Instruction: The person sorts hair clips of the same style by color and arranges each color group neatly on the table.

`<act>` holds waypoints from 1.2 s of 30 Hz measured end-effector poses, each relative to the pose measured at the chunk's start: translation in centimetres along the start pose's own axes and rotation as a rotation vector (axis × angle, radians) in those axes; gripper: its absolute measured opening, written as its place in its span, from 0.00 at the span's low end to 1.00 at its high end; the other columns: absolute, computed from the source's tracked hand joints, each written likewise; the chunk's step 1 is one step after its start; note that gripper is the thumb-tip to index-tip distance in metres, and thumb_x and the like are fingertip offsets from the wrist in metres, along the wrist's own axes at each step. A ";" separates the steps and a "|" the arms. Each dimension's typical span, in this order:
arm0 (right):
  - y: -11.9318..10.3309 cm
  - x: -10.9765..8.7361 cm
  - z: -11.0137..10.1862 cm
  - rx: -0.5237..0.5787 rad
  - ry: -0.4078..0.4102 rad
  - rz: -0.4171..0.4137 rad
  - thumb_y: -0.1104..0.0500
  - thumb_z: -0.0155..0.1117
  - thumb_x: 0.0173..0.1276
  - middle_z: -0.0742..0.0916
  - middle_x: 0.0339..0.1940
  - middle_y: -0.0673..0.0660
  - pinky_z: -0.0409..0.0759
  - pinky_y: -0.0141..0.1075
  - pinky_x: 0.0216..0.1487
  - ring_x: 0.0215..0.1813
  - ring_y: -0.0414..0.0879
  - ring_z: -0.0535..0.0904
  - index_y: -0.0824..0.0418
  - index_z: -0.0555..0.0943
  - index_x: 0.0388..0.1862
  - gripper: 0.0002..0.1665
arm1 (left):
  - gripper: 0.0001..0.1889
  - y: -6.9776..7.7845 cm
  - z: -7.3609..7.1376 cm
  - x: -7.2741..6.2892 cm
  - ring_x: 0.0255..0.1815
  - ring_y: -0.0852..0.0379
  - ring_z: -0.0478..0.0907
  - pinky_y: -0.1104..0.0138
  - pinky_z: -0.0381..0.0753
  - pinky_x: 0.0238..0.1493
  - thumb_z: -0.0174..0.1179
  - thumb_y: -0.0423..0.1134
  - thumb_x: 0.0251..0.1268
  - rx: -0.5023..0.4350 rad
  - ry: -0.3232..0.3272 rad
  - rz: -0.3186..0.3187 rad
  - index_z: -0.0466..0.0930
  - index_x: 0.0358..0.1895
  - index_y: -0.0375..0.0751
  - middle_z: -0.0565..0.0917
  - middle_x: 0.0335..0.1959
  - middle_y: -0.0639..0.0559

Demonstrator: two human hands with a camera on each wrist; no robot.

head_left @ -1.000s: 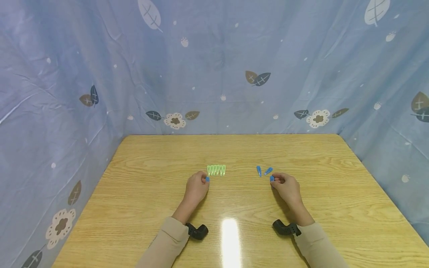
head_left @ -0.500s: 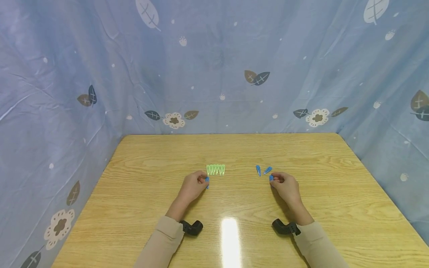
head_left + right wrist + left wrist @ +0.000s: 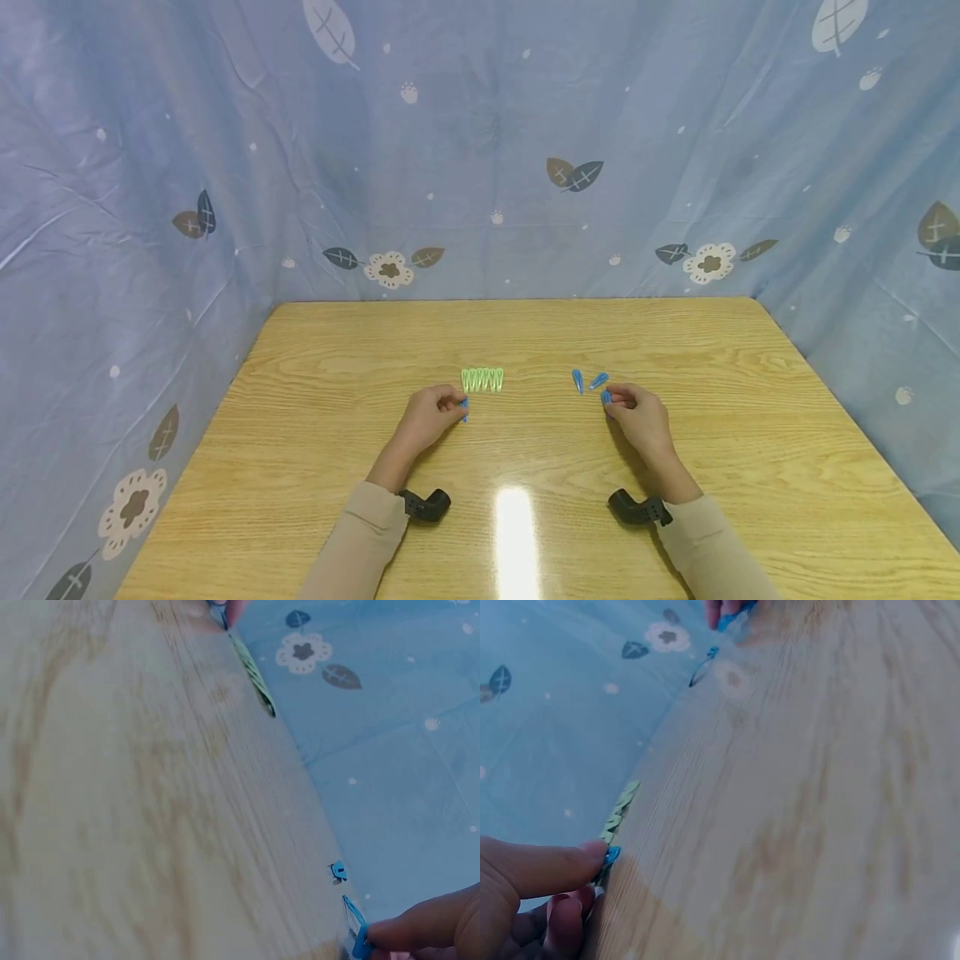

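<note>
My left hand [image 3: 429, 414] is low over the table, thumb and fingertips pinching a blue snap hair clip [image 3: 465, 410]. That clip points lengthwise towards me, just below the left end of a row of green hair clips [image 3: 482, 380]. In the left wrist view the blue clip [image 3: 612, 855] shows at the fingertips, close to the wood. Farther right, my right hand [image 3: 639, 418] holds blue clip material [image 3: 607, 398] between thumb and fingers; how many clips it holds I cannot tell. Two blue hair clips, one upright [image 3: 577, 382] and one slanted [image 3: 598, 381], lie beyond it.
The wooden table [image 3: 525, 333] ends at a blue patterned curtain [image 3: 480, 167] behind and at both sides. A black camera mount sits on each wrist, the left mount [image 3: 427, 506] and the right mount [image 3: 636, 507]. Light glares on the wood [image 3: 516, 542] at the front.
My left hand has drawn slightly left and towards me, and its blue clip has gone from upright-looking with only its end showing to showing lengthwise below the green row. The right hand stays put.
</note>
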State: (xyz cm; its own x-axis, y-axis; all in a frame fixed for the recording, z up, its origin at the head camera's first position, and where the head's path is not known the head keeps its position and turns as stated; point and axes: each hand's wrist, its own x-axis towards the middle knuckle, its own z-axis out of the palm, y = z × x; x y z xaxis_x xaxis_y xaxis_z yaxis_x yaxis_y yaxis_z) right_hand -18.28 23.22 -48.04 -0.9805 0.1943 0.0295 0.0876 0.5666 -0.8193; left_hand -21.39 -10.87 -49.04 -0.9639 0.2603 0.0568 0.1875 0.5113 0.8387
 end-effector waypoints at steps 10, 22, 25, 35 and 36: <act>-1.5 -0.6 1.0 0.282 -0.136 0.047 0.66 0.61 0.67 0.79 0.47 0.63 0.75 0.23 0.42 0.44 0.41 0.74 0.72 0.75 0.57 0.20 | 0.09 -0.3 0.1 0.0 0.28 0.59 0.70 0.70 0.71 0.30 0.65 0.35 0.61 -0.013 -0.009 -0.011 0.85 0.43 0.35 0.78 0.27 0.54; -3.8 -0.8 4.6 0.403 -0.256 0.030 0.69 0.61 0.65 0.79 0.43 0.61 0.78 0.27 0.40 0.40 0.43 0.77 0.74 0.75 0.55 0.19 | 0.08 0.0 -0.3 -0.1 0.28 0.58 0.70 0.70 0.72 0.31 0.65 0.36 0.61 -0.009 -0.013 -0.019 0.85 0.41 0.38 0.77 0.27 0.55; -4.3 -0.9 5.8 0.434 -0.277 0.012 0.71 0.60 0.64 0.80 0.41 0.61 0.78 0.28 0.38 0.38 0.42 0.77 0.76 0.75 0.54 0.19 | 0.08 0.0 -0.3 -0.1 0.28 0.58 0.70 0.70 0.72 0.31 0.64 0.36 0.62 0.004 -0.017 -0.021 0.85 0.42 0.38 0.76 0.27 0.55; -6.2 -1.0 9.5 0.485 -0.301 0.012 0.72 0.62 0.62 0.81 0.38 0.60 0.80 0.30 0.36 0.35 0.43 0.78 0.74 0.78 0.51 0.17 | 0.07 -0.3 0.0 0.1 0.28 0.58 0.70 0.70 0.72 0.31 0.65 0.36 0.61 0.000 -0.016 -0.020 0.85 0.41 0.39 0.76 0.26 0.56; -6.5 -1.1 9.8 0.488 -0.299 0.006 0.72 0.62 0.61 0.81 0.38 0.61 0.80 0.31 0.36 0.35 0.44 0.78 0.74 0.78 0.50 0.17 | 0.07 -0.3 0.0 0.1 0.28 0.58 0.70 0.70 0.72 0.31 0.65 0.36 0.61 0.002 -0.017 -0.016 0.85 0.41 0.39 0.76 0.26 0.56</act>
State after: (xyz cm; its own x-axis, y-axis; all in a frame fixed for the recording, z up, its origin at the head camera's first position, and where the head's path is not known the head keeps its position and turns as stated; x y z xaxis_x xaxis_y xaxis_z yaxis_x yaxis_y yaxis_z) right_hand -19.52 11.52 -48.38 -0.9936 -0.0786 -0.0808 0.0713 0.1169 -0.9906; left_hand -21.54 -10.96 -49.28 -0.9633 0.2663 0.0341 0.1726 0.5169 0.8385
